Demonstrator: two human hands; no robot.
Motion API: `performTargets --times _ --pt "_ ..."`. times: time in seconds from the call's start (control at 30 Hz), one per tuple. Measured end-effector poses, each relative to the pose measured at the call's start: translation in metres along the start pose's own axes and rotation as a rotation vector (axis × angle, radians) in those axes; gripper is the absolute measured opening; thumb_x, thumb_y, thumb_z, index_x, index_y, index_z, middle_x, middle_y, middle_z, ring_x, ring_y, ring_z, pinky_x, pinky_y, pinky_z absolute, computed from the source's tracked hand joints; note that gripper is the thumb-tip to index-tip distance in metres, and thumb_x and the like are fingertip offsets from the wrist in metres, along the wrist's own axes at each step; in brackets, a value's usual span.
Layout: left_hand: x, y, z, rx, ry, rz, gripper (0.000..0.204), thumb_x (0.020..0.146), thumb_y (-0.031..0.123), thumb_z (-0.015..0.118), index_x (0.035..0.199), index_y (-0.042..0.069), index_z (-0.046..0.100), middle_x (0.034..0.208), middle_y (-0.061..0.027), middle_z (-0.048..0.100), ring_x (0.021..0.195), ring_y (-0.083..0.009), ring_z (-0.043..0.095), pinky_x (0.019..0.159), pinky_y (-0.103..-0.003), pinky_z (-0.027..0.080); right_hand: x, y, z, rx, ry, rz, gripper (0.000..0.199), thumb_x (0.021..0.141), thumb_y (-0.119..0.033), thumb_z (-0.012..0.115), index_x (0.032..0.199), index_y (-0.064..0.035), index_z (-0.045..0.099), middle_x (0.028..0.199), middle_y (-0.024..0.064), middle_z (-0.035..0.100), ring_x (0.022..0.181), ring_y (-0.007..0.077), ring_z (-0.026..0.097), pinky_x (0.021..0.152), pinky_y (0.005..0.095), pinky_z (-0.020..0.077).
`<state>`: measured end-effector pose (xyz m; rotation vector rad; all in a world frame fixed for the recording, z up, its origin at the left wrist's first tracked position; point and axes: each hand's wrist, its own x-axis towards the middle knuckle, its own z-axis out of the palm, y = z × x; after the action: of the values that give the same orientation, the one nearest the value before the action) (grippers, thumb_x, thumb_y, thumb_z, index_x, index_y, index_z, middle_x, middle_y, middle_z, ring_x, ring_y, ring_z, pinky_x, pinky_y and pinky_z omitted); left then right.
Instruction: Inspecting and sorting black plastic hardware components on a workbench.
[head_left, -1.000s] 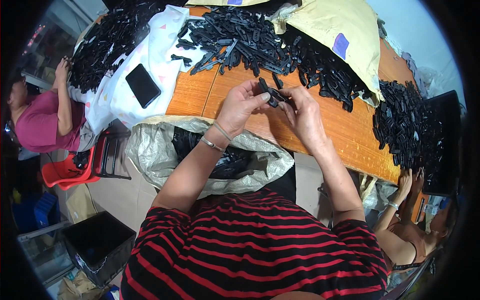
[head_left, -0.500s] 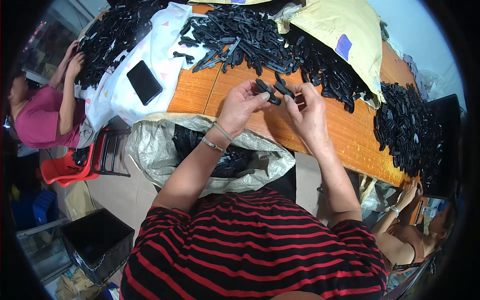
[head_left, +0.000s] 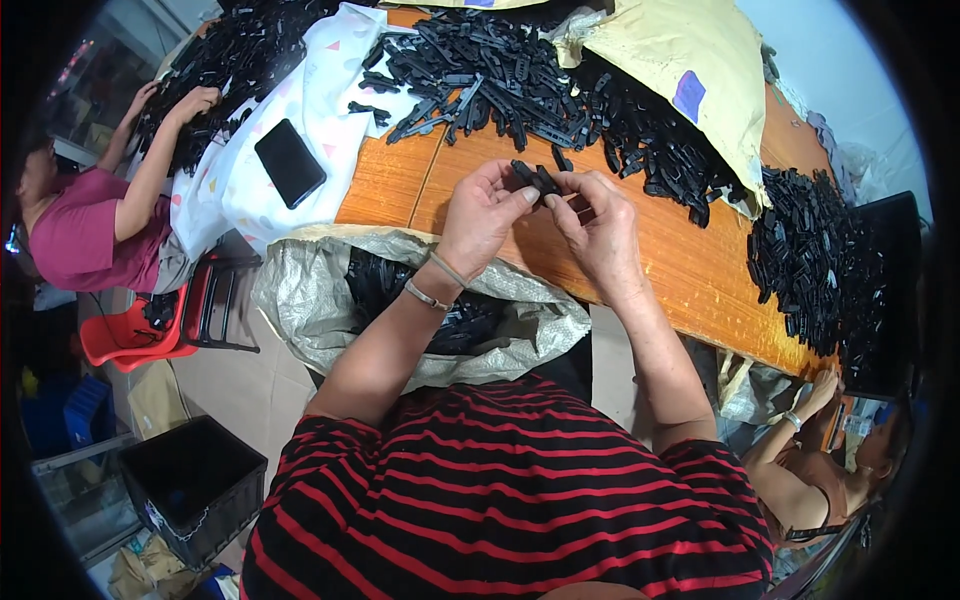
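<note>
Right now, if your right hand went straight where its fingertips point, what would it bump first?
The right hand would probably meet the small black pieces first, then the left hand behind them, though depth is unclear.

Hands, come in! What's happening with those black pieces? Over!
Left hand: pinching black pieces. Right hand: fingertips at them, grip unclear. Black pile beyond; nothing visibly blocking the hands.

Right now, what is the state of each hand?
Left hand: closed, holding a black piece.
Right hand: partly closed beside it; whether holding cannot be told.
</note>
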<state>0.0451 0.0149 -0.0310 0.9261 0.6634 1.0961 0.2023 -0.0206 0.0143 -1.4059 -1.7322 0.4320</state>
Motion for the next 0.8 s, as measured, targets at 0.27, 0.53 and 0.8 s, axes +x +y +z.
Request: performTargets --times 0.27,0.53,0.8 --pt "-0.014 0.021 0.022 0.152 -0.015 0.203 0.036 0.090 -0.003 0.058 0.124 -0.005 0.048 0.110 -0.0085 0.060 0.098 -0.0109 0.061 0.086 -0.024 0.051 -0.001 -0.006 0.001 -0.043 0.023 -0.037 0.021 0.081 -0.001 0.071 0.101 0.0006 0.066 0.082 0.0074 0.060 0.068 0.0136 0.062 0.061 0.0259 0.0505" --pt "-0.022 0.030 0.027 0.314 0.023 0.380 0.031 0.089 -0.002 0.060 0.119 -0.003 0.053 0.104 -0.0075 0.064 0.093 -0.0115 0.064 0.083 -0.025 0.052 -0.002 -0.019 0.005 0.297 0.010 0.084 0.036 0.080 0.001 0.072 0.113 -0.0017 0.059 0.101 0.0051 0.062 0.082 0.0114 0.062 0.071 0.0245 0.0527" --pt "-0.028 0.042 0.027 0.312 -0.047 0.344 0.024 0.091 -0.003 0.058 0.114 -0.002 0.054 0.105 -0.0066 0.063 0.096 -0.0105 0.061 0.087 -0.024 0.049 -0.005 -0.006 0.018 0.484 -0.036 0.115 0.027 0.085 -0.003 0.070 0.107 0.0003 0.056 0.096 0.0019 0.062 0.085 0.0066 0.059 0.076 0.0224 0.0508"
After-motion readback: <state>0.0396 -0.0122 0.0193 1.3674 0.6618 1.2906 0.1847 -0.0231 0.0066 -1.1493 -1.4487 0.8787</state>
